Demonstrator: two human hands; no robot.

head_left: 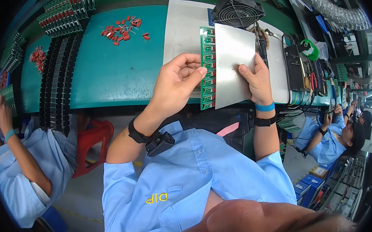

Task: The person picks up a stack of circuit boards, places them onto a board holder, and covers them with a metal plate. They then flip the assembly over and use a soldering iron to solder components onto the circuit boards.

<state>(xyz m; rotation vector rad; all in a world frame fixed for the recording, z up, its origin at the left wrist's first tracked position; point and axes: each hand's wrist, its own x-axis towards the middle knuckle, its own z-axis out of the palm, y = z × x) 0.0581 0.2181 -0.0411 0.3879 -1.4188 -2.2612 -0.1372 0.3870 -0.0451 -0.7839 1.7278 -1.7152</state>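
Observation:
A long green circuit board strip [208, 77] with a column of red parts stands upright above the bench's front edge. Against its right side lies a flat silver metal plate [233, 63], covering part of the strip. My left hand [177, 83] is closed at the strip's left edge, its thumb and fingertips pinching the middle. My right hand [259, 83] grips the plate's right edge, thumb on the near face and the other fingers mostly hidden behind.
Loose red components [122, 31] lie on the green mat [114, 73]. A black fan [237, 11] stands behind the plate. Left is a black conveyor track [58, 73] with board racks [60, 21]; right, a tool holder [298, 63] with cables. A co-worker's arm [24, 153] is at far left, near a red stool [95, 144].

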